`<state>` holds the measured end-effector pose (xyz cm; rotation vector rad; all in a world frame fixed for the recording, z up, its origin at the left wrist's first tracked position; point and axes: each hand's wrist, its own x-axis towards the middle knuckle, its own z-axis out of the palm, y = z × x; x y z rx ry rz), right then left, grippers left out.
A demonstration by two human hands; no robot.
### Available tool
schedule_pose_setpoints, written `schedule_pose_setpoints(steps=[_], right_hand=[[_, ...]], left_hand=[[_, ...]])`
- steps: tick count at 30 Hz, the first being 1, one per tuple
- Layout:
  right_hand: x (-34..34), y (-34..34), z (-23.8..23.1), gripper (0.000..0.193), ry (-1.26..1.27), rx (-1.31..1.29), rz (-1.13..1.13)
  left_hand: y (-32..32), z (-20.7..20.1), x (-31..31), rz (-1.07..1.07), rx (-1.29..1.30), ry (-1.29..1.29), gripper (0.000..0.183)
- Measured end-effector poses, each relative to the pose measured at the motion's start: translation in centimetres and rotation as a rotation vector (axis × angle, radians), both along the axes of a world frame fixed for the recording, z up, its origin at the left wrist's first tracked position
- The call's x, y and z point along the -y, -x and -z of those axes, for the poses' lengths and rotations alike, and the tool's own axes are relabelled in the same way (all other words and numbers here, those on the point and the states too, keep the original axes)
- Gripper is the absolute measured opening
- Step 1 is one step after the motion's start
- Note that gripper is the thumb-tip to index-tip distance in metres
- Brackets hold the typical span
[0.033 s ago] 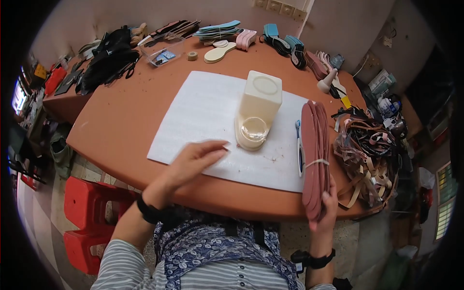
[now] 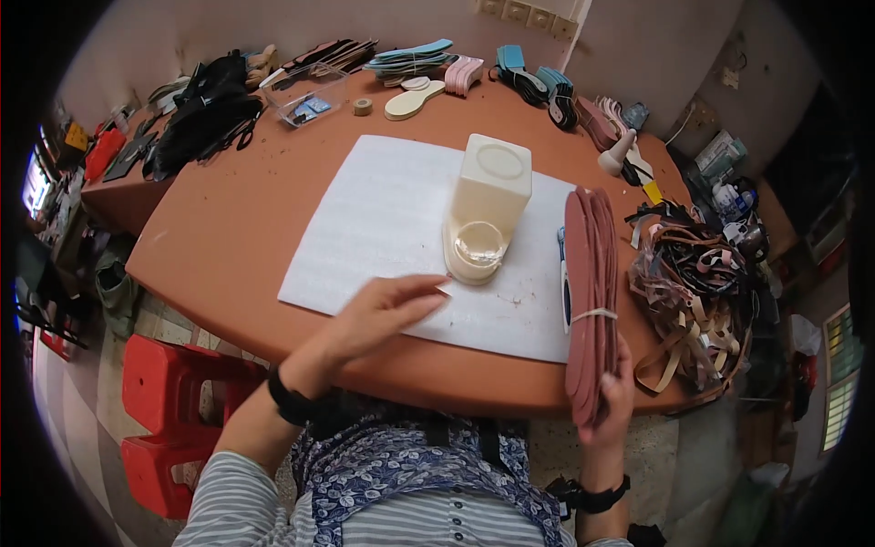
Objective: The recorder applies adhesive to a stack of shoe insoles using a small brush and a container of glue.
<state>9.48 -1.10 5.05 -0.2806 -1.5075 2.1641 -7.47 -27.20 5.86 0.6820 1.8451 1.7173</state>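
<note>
My right hand (image 2: 612,397) grips the lower end of a bundle of reddish-brown shoe insoles (image 2: 591,264), held at the right edge of the white foam sheet (image 2: 337,219). A pale band (image 2: 594,313) ties the bundle round its lower half. Over the front of the sheet hovers my left hand (image 2: 387,314), empty, with fingers stretched out and thumb apart. Just beyond its fingertips stands a cream-coloured glue dispenser (image 2: 492,187) with a tall square body and a round clear-covered cup in front. A blue-and-white toothbrush (image 2: 563,273) lies partly hidden beside the insoles.
Tangled strap scraps (image 2: 693,301) heap at the table's right. Along the back lie bundled blue insoles (image 2: 410,59), a cream sole (image 2: 415,98), a tape roll (image 2: 363,107) and a clear box (image 2: 305,96). A black bag (image 2: 205,118) sits far left; red stools (image 2: 164,383) stand beside the table.
My left hand has moved slightly right and toward me. The insole bundle in my right hand has shifted slightly left.
</note>
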Motion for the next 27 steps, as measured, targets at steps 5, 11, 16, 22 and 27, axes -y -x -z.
schedule_pose_setpoints(steps=[5,11,16,22,27], right_hand=[[3.1,-1.9,-0.2,0.080,-0.174,0.044,-0.288],[6.2,3.0,0.6,0.069,-0.615,0.097,-0.450],[7.7,6.8,-1.7,0.051,-0.982,-0.120,-0.462],[9.2,10.7,-2.7,0.021,-1.218,-0.345,-0.289],[8.6,12.4,-2.6,0.015,-1.369,-0.386,-0.396]], left_hand=[[-2.5,-0.1,-4.0,0.213,0.162,-0.399,0.084],[-1.0,1.8,-4.5,-0.116,0.467,-0.643,0.054],[0.2,0.9,-2.2,-0.325,0.590,-0.794,0.044],[0.4,0.5,-1.4,-0.337,0.552,-0.791,0.039],[0.6,1.0,-1.4,-0.331,0.609,-0.761,0.031]])
